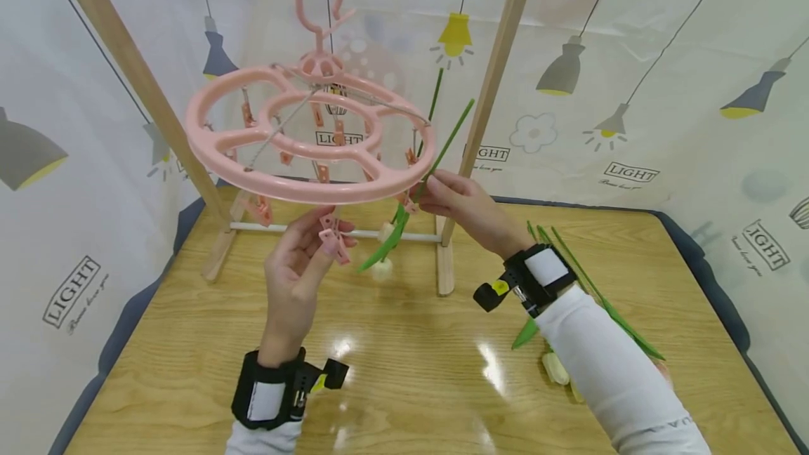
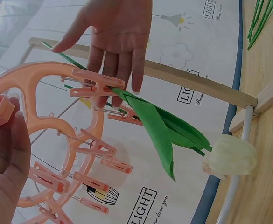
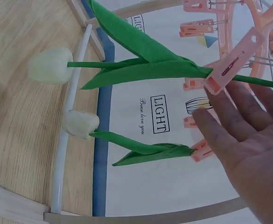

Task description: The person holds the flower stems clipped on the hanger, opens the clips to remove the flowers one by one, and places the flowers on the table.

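A pink oval clip hanger (image 1: 329,192) hangs by its hook from a white rod. My left hand (image 1: 297,269) pinches a pink clothespin (image 1: 335,241) below the hanger's front rim. At the rim's right end is my right hand (image 1: 464,206); its fingers (image 3: 248,109) are fairly straight beside a clothespin (image 3: 234,60). That clothespin grips the stem of a white tulip (image 3: 50,65) that hangs head down, its green leaves (image 2: 157,126) spread below the clip. A second white tulip (image 3: 81,123) hangs upside down from another clothespin (image 3: 202,150).
A wooden stand (image 1: 496,76) carries the hanger, with a white lower bar (image 1: 272,227) near the table. More tulips (image 1: 556,368) lie on the wooden table (image 1: 404,399), partly behind my right forearm. Several other clothespins (image 1: 259,209) dangle from the hanger. A printed curtain (image 1: 682,125) surrounds the table.
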